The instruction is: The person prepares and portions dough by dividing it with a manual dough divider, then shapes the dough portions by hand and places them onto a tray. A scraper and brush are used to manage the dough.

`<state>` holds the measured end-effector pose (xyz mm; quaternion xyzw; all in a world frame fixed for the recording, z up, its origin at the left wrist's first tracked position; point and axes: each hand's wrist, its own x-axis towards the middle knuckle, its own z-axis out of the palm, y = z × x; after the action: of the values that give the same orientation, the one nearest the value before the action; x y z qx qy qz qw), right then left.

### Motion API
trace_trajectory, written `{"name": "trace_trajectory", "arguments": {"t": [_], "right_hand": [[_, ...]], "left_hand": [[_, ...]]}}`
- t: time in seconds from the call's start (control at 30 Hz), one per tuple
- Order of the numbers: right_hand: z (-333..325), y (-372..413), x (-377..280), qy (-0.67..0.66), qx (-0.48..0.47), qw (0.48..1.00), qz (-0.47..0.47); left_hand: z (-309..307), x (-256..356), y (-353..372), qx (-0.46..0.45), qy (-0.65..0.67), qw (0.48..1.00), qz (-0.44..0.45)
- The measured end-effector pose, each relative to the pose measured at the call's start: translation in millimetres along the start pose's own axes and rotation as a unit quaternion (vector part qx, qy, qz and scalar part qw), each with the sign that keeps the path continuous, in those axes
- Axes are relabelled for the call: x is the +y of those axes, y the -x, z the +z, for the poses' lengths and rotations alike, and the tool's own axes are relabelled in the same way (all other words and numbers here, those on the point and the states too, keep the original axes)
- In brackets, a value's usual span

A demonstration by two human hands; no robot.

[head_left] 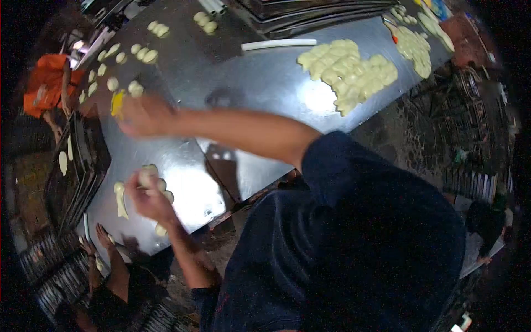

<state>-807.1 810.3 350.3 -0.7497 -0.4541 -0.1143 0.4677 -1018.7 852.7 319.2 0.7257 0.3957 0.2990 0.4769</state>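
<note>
My right hand point(145, 116) is closed around a yellow tool point(117, 103), which looks like a dough scraper blurred by motion. It hovers over the steel table point(188, 83), close to some pale dough balls point(135, 87). Lower down, my left hand point(148, 200) has its fingers around a piece of dough point(147, 175), also partly smeared. Other dough pieces point(166, 192) lie right beside that hand, partly behind it. A stretched dough strip point(120, 200) rests just to its left.
Cut dough point(354, 72) spreads across the table's far right, near a white rod point(279, 44). Stacked dark trays point(321, 16) stand at the back, more trays point(77, 166) at left. A person in orange point(47, 86) and another person's hands point(103, 237) are at the table.
</note>
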Motion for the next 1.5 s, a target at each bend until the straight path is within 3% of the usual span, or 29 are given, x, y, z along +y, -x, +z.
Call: {"name": "trace_trajectory", "arguments": {"t": [0.07,0.1,0.13,0.17,0.2,0.23,0.27,0.3,0.33,0.37,0.4,0.5,0.57,0.6,0.67,0.73,0.77,0.87,0.9,0.93,1.0,1.1,1.17,1.23,1.27,1.33,1.43,1.47,1.5], "right_hand": [[-35,112,5,-0.105,-0.030,0.992,-0.062],[-53,156,17,-0.116,-0.099,0.987,-0.050],[-83,210,33,-0.105,-0.200,0.972,0.068],[-102,262,67,-0.103,-0.177,0.973,0.104],[-151,286,82,-0.027,-0.185,0.966,0.180],[-198,313,109,0.082,-0.142,0.970,0.181],[-252,322,128,0.189,-0.119,0.960,0.172],[-302,328,138,0.254,-0.110,0.940,0.199],[-350,319,142,0.264,-0.125,0.915,0.279],[-383,324,144,0.371,-0.096,0.903,0.195],[-404,324,145,0.409,-0.119,0.881,0.205],[-398,330,154,0.293,-0.110,0.858,0.407],[-366,327,159,0.268,-0.114,0.819,0.494],[-341,343,179,0.346,0.008,0.870,0.352],[-319,339,197,0.324,0.126,0.865,0.363],[-314,339,188,0.266,0.153,0.859,0.409],[-310,338,181,0.213,0.187,0.848,0.449],[-314,384,129,0.169,0.046,0.839,0.515],[-295,438,122,0.233,0.126,0.902,0.341],[-303,454,91,0.197,0.053,0.878,0.434],[-315,487,47,0.189,0.017,0.868,0.458],[-313,556,36,0.190,-0.009,0.890,0.414],[-312,587,39,0.111,-0.174,0.914,0.350],[-320,529,34,0.068,-0.130,0.920,0.364],[-322,488,29,0.023,-0.083,0.920,0.382],[-322,421,39,-0.030,0.032,0.958,0.284],[-321,327,37,-0.021,0.043,0.962,0.270],[-308,317,44,0.047,0.054,0.966,0.250],[-284,321,62,0.087,0.067,0.966,0.232]], "left_hand": [[20,59,-18,0.083,-0.098,0.975,0.183],[21,50,-28,0.082,-0.101,0.974,0.187],[25,23,-47,0.075,-0.222,0.938,0.255],[41,0,-57,0.064,-0.335,0.884,0.320],[60,-23,-54,0.021,-0.228,0.917,0.327],[86,-16,-31,-0.074,-0.237,0.924,0.291],[126,-19,-3,-0.173,-0.181,0.947,0.201],[167,-14,26,-0.303,-0.181,0.921,0.163],[210,18,71,-0.394,-0.104,0.887,0.216],[251,39,100,-0.453,-0.105,0.814,0.348],[297,41,117,-0.463,-0.076,0.748,0.469],[404,92,155,-0.526,-0.116,0.629,0.562],[464,96,173,-0.449,-0.192,0.598,0.635],[475,100,178,-0.451,-0.190,0.597,0.636],[487,111,185,-0.490,-0.298,0.572,0.586],[489,108,189,-0.477,-0.332,0.543,0.606],[487,107,189,-0.481,-0.341,0.551,0.591],[470,112,192,-0.449,-0.345,0.576,0.589],[464,110,193,-0.437,-0.355,0.558,0.610],[455,107,193,-0.425,-0.366,0.540,0.627],[429,98,190,-0.439,-0.352,0.551,0.616],[368,76,184,-0.507,-0.261,0.657,0.493],[322,34,161,-0.483,-0.216,0.739,0.418],[275,-34,123,-0.392,-0.231,0.823,0.341],[240,-25,106,-0.388,-0.262,0.831,0.300],[169,-34,76,-0.267,-0.359,0.845,0.293],[43,-141,19,-0.128,-0.279,0.931,0.199],[28,-91,51,-0.127,-0.238,0.948,0.169],[8,-85,70,-0.174,-0.298,0.916,0.206]]}}
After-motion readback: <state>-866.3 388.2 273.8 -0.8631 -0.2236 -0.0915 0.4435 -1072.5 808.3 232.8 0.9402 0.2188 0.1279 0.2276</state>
